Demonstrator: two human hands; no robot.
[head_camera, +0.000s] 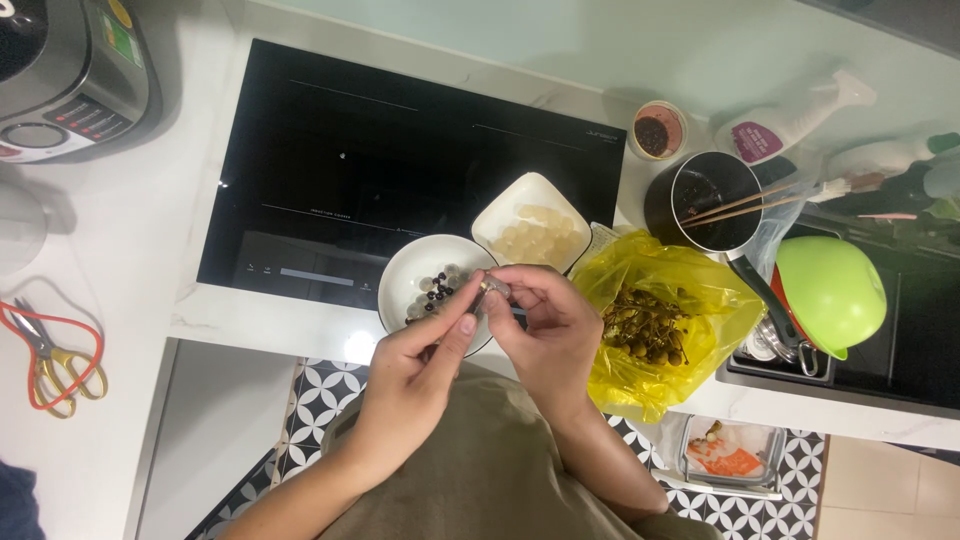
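Note:
My left hand (425, 360) and my right hand (545, 330) meet over the counter's front edge, both pinching one small pale fruit (492, 287) between their fingertips. Just behind the hands stands a round white bowl (415, 270) with dark seeds and bits of peel. A square white bowl (531, 232) of peeled translucent fruit flesh sits behind it to the right. A yellow plastic bag (660, 320) with brown fruit stems and shells lies open right of my right hand.
A black induction cooktop (400, 170) fills the counter's middle. A black pot (703, 200) with chopsticks, a small cup, spray bottles and a green bowl (830, 290) over the sink are at the right. Scissors (45, 360) and a rice cooker (70, 75) are at the left.

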